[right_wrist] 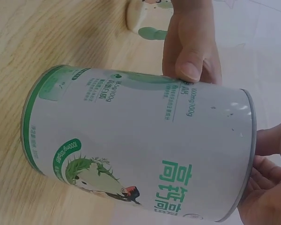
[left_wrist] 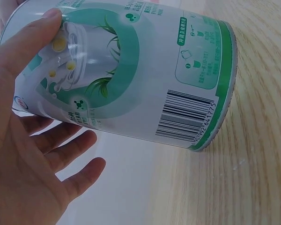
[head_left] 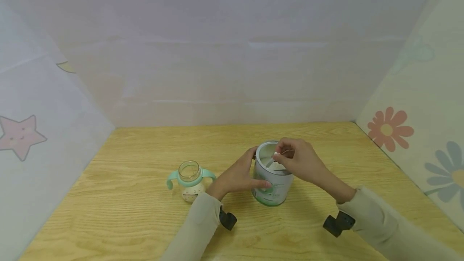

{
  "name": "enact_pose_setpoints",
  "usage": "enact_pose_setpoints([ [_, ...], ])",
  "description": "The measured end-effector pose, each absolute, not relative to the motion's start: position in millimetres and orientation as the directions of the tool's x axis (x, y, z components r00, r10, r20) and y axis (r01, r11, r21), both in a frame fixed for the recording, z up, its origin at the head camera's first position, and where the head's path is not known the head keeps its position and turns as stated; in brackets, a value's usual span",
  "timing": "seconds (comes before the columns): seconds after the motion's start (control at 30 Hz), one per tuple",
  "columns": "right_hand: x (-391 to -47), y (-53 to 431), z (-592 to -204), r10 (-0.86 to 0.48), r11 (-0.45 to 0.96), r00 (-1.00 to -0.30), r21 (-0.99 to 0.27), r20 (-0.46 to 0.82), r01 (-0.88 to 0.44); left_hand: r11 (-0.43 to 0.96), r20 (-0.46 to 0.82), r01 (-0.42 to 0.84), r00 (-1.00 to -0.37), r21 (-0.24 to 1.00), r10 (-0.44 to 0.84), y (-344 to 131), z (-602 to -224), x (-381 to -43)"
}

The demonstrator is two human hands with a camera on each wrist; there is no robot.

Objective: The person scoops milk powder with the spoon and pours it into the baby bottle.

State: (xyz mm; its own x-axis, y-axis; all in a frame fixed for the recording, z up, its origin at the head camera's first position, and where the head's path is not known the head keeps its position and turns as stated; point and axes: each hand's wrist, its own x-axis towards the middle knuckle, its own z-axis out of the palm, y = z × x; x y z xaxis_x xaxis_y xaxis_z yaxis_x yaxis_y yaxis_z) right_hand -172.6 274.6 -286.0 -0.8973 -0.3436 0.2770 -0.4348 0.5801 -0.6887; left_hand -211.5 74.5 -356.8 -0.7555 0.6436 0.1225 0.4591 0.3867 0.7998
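Two hands work at one open milk powder tin [head_left: 276,190], which stands upright on the wooden table [head_left: 119,216]. The left hand [head_left: 237,177] holds the tin's side, with its thumb on the green and white label and its other fingers spread apart. The right hand [head_left: 302,160] pinches the end of a thin, pale scoop [head_left: 270,162] that dips into the tin's round mouth; its lower end is hard to see. A baby bottle [head_left: 195,181] with two mint green handles and an open top stands near the left wrist.
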Motion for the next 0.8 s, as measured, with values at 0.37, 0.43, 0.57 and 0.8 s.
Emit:
enact_pose_setpoints([
  [0.37,-174.2,271.9,-282.4,-0.412,0.622,-0.883,-0.639,0.225,-0.453,0.393,0.107,0.444,-0.761,0.806,0.64,74.1,-355.0,-209.4],
  [0.43,-175.6,273.6,-281.9,-0.391,0.62,-0.9,-0.667,0.194,-0.413,0.392,0.111,0.451,-0.757,0.802,0.644,74.3,-355.9,-209.8],
  [0.57,-176.6,277.6,-281.3,-0.329,0.569,-0.936,-0.764,0.126,-0.303,0.39,0.117,0.462,-0.75,0.796,0.651,74.9,-357.5,-210.5],
  [0.8,-182.1,285.6,-276.8,-0.186,0.427,-0.981,-0.895,0.051,-0.128,0.397,0.118,0.46,-0.758,0.794,0.641,74.1,-357.4,-211.5],
])
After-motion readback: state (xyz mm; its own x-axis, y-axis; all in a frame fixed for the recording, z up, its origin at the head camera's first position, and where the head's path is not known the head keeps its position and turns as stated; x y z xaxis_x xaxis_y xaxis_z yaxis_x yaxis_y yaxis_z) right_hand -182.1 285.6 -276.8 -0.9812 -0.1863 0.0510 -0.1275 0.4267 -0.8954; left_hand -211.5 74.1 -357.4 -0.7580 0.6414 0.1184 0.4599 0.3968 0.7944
